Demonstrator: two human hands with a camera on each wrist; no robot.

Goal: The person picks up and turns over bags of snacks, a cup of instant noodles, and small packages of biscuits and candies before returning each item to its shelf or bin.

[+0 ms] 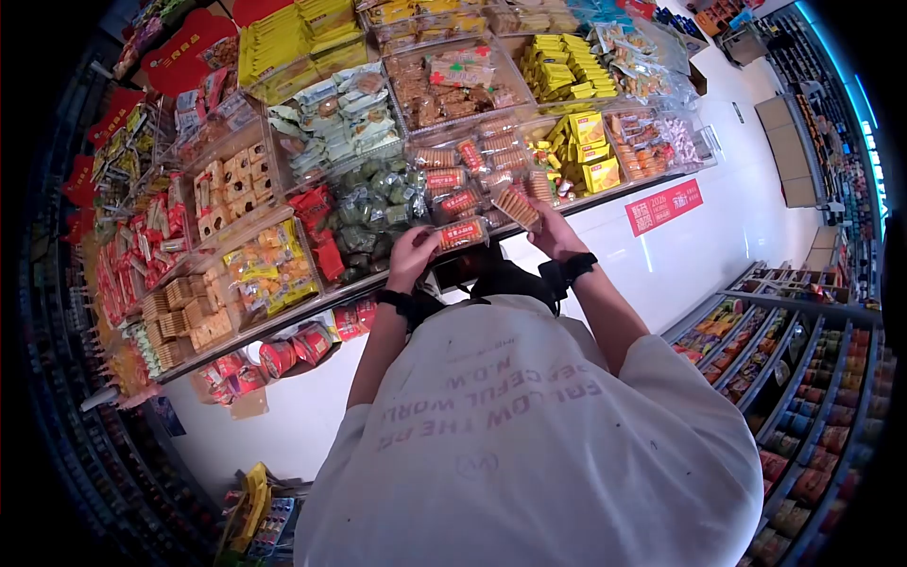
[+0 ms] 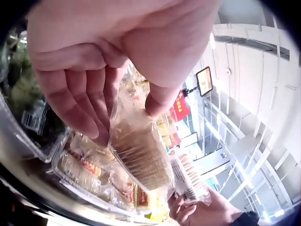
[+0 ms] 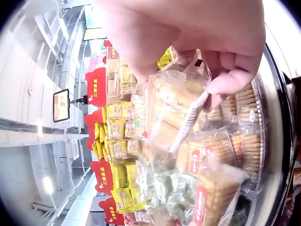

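Between the thumb and fingers of my left hand (image 1: 413,257) is a clear-wrapped pack of biscuits with a red label (image 1: 462,234); the left wrist view shows the thumb and fingertips pinching one end of the wrapper (image 2: 134,110). My right hand (image 1: 559,236) grips a second clear-wrapped biscuit pack (image 1: 516,207), tilted, its stacked biscuits facing up. Seen from the right wrist, this pack (image 3: 171,106) has a white barcode strip along one edge. Both packs are held over the front edge of a clear bin of similar red-labelled biscuit packs (image 1: 442,180).
Left of that bin lie dark green wrapped snacks (image 1: 378,203); to its right are yellow packets (image 1: 595,142). More snack bins spread behind, including brown pastries (image 1: 425,99). A red sign (image 1: 664,207) is on the white floor at right, with store shelves (image 1: 803,406) beyond.
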